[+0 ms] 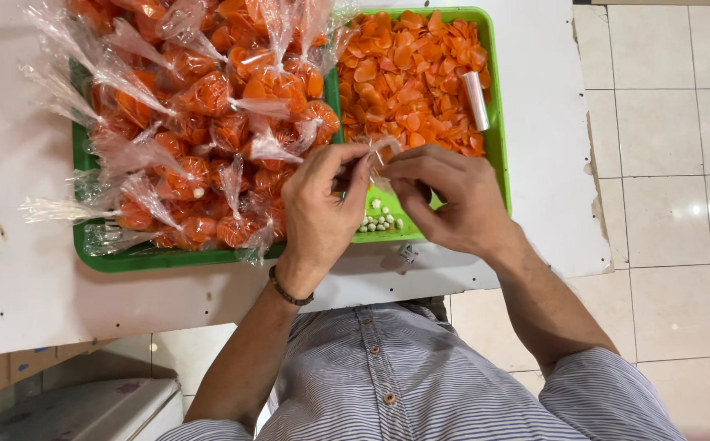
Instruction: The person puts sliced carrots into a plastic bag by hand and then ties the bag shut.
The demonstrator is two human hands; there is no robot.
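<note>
My left hand (320, 208) and my right hand (450, 198) meet over the near edge of the right green tray (496, 139). Both pinch a small clear plastic bag (379, 151) between thumbs and fingers. The bag's contents are hidden by my fingers. Loose orange chips (408, 73) fill the far part of that tray. Several small white pellets (379, 220) lie in its near corner, just under my hands. A dark bracelet sits on my left wrist.
The left green tray (85, 245) holds several tied clear bags of orange chips (200, 106). A roll of clear bags (476, 100) lies on the loose chips. Both trays rest on a white tabletop (28, 278). Tiled floor (673, 163) lies to the right.
</note>
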